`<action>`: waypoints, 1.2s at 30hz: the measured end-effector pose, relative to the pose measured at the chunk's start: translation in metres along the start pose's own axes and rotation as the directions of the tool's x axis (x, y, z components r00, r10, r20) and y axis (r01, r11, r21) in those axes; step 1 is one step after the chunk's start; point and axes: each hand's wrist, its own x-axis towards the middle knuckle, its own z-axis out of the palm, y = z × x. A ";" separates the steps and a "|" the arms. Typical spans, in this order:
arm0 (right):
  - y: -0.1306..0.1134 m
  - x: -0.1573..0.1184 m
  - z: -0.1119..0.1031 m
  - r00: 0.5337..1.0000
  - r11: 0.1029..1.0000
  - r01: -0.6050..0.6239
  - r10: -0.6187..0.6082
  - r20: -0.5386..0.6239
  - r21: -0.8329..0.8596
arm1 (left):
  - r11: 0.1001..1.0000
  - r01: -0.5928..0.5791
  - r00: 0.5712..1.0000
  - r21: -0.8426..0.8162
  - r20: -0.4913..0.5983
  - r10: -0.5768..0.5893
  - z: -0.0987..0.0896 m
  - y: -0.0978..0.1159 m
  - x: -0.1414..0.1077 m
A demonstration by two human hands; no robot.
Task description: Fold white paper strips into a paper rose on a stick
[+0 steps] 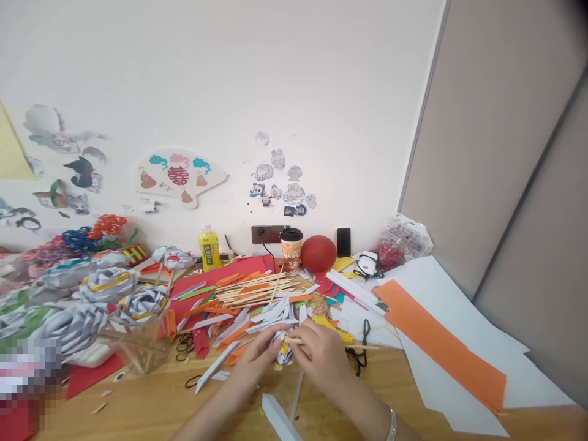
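Note:
Near the middle of the table edge, a small folded paper flower (285, 356) of white and yellow strips is between my two hands. My left hand (261, 354) is closed on its left side, thumb and fingers against the paper. In my right hand (321, 355) a thin wooden stick (366, 347) is gripped; its near end meets the flower and the other end sticks out to the right. My fingers partly cover the flower. Just beyond lie loose folded white paper strips (275, 312). A white folded strip (278, 416) lies in front of my hands.
A pile of wooden sticks (252, 288) and a lidded cup (291, 251) stand behind, beside a red balloon (318, 253) and a yellow bottle (209, 248). Finished paper flowers (108, 285) and a clear container (138, 343) fill the left. Orange paper sheets (445, 343) lie right.

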 end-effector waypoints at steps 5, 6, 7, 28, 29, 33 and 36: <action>0.000 0.003 -0.003 0.995 0.990 -0.096 0.092 0.042 0.099 | 0.999 -0.032 0.999 -0.021 0.023 0.033 0.005 -0.003 0.000; 0.000 0.003 -0.003 0.993 0.988 -0.113 0.108 0.047 0.105 | 0.999 -0.037 0.999 -0.025 0.032 0.038 0.006 -0.003 0.000; 0.000 0.003 -0.003 0.991 0.985 -0.129 0.124 0.050 0.111 | 0.999 -0.040 0.998 -0.028 0.037 0.041 0.007 -0.003 0.000; 0.002 0.007 -0.004 0.973 0.881 -0.192 0.228 -0.032 0.433 | 1.000 -0.018 0.999 0.002 -0.029 0.018 0.004 0.010 -0.002; 0.001 0.007 -0.005 0.972 0.877 -0.196 0.231 -0.028 0.439 | 1.000 -0.021 0.999 0.005 -0.030 0.022 0.004 0.009 -0.002; 0.001 0.008 -0.006 0.965 0.868 -0.251 0.262 0.034 0.428 | 1.000 -0.022 1.000 0.015 -0.018 0.022 0.005 0.007 -0.003; 0.003 0.008 -0.006 0.976 0.917 -0.204 0.219 -0.005 0.341 | 1.000 -0.013 1.000 0.003 -0.025 0.013 0.005 0.006 -0.003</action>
